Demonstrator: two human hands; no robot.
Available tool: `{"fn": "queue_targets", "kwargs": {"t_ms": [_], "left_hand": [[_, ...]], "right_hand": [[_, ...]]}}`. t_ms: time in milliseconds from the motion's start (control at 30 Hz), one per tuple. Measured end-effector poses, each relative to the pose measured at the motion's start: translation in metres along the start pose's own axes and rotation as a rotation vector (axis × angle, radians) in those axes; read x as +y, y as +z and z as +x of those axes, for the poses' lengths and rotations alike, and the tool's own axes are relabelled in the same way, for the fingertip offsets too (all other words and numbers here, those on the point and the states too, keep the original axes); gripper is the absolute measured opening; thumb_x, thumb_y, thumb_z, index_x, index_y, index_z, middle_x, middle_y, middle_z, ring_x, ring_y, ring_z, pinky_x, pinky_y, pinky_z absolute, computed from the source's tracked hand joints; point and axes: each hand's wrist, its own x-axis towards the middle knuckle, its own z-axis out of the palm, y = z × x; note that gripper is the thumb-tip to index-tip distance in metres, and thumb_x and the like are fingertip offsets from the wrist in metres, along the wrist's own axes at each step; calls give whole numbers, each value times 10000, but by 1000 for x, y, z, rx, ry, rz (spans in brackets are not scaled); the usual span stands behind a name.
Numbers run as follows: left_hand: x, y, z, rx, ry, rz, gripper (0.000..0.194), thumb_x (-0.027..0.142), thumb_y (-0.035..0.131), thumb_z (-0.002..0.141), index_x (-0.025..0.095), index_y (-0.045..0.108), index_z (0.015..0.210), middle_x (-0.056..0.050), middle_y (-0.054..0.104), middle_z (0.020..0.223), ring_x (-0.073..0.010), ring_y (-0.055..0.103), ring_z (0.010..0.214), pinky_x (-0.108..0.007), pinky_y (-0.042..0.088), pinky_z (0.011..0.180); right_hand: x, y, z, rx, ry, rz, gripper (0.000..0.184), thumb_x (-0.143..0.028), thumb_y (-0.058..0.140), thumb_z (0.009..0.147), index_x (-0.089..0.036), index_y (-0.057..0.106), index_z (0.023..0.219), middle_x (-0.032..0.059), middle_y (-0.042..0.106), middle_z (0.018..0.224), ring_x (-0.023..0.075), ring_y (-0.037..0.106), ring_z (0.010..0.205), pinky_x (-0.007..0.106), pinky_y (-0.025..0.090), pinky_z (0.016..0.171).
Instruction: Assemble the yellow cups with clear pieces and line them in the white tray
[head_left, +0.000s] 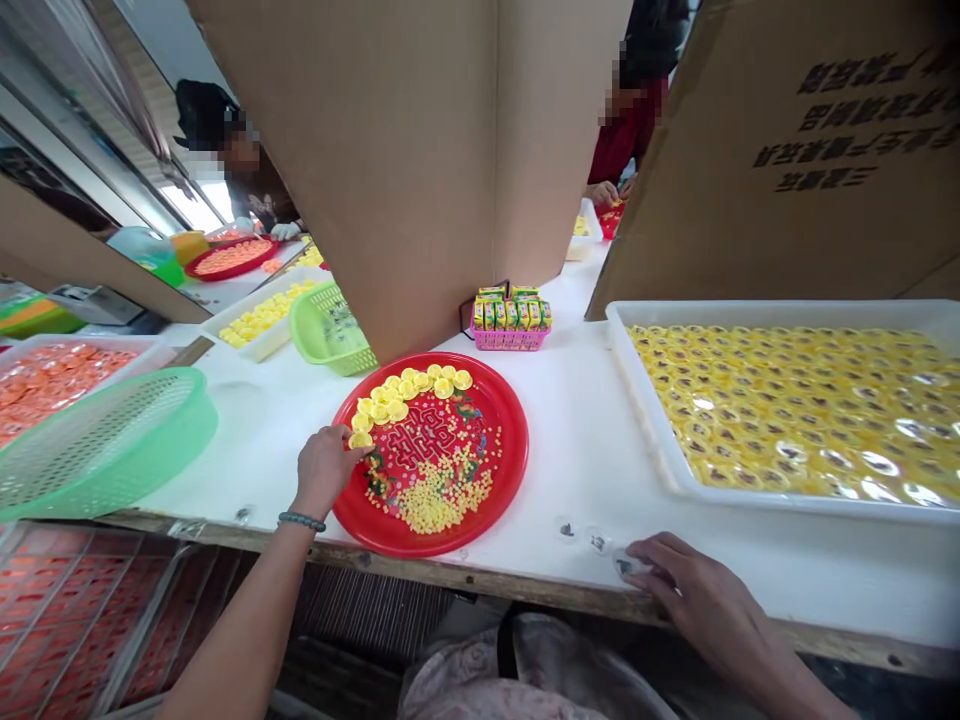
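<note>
My left hand reaches over the left rim of a round red tray, its thumb and fingers pinching a small yellow round cup. More yellow cups line the tray's far left side. Many tiny pale yellow pellets lie loose on the near part of the tray. Near the table's front edge, my right hand has thumb and fingers closed on a small clear disc with a dark mark. Two similar discs lie flat on the white table just left of it.
A white tray of yellow pieces under clear covers stands at right. A pink basket holds small boxes behind the red tray. Green baskets stand left. Cardboard panels rise behind; two other people work beyond them.
</note>
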Motion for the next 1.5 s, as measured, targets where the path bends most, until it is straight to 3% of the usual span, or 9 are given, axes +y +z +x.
{"fn": "queue_targets", "kwargs": {"t_ms": [133,267,467,633,767,967,1167,1367,1500], "left_hand": [[12,5,-11,98,47,-201,283,402,580,750,191,597,939,-88,671,980,-267,606,892,-341,445,753],[32,12,-17,-3,101,-473,310,388,591,743,194,590,985,-40,681,903,-208,623,749,-313,462,698],[59,13,-18,9,238,-542,430,442,638,720,187,631,1067,-89,631,988,-242,582,910,-350,453,810],[71,14,-24,-83,230,-758,350,459,668,694,200,604,921,-30,643,870,-194,598,771,-306,465,696],[82,12,-32,-207,121,-1010,377,419,726,648,203,547,899,15,642,738,-157,595,642,-267,463,596],[97,3,-42,-613,-247,-1660,353,366,707,706,180,570,973,-25,677,802,-161,663,714,-278,535,678],[112,-2,-54,-719,-442,-1911,174,296,605,806,160,604,915,-45,693,759,-148,665,661,-210,509,542],[132,-15,-74,-683,-302,-2022,314,180,597,808,192,586,1122,-58,695,948,-184,687,808,-258,559,701],[147,-18,-87,-697,-243,-2061,318,170,607,803,174,585,1120,-81,681,1031,-208,666,917,-305,543,824]], "right_hand": [[-5,-1,2,-30,3,-16,195,-334,475,822,-264,649,771,36,666,817,194,659,711,284,511,621],[-13,-3,7,29,10,-24,191,-337,485,826,-248,647,874,45,659,868,184,664,706,267,511,607],[-21,-5,9,165,1,-109,271,-372,444,861,-230,644,977,71,650,963,202,663,761,306,522,683],[-16,-5,7,8,17,-78,274,-293,481,814,-249,656,1019,56,642,976,195,662,805,289,521,706],[-15,-5,10,-47,21,-74,283,-274,441,848,-213,662,1015,60,640,940,188,660,795,280,514,687],[-14,-2,9,49,-59,-161,293,-282,429,893,-186,643,1069,84,631,993,188,636,852,290,517,757],[-13,2,6,157,-142,-183,286,-220,403,907,-179,671,997,97,635,1000,195,615,902,309,515,810],[-34,-10,11,375,-90,112,216,-285,479,886,-191,670,922,70,680,896,205,623,860,322,499,786],[-77,-21,27,302,108,606,216,-369,536,854,-181,639,835,33,651,721,165,611,695,272,501,647]]}}
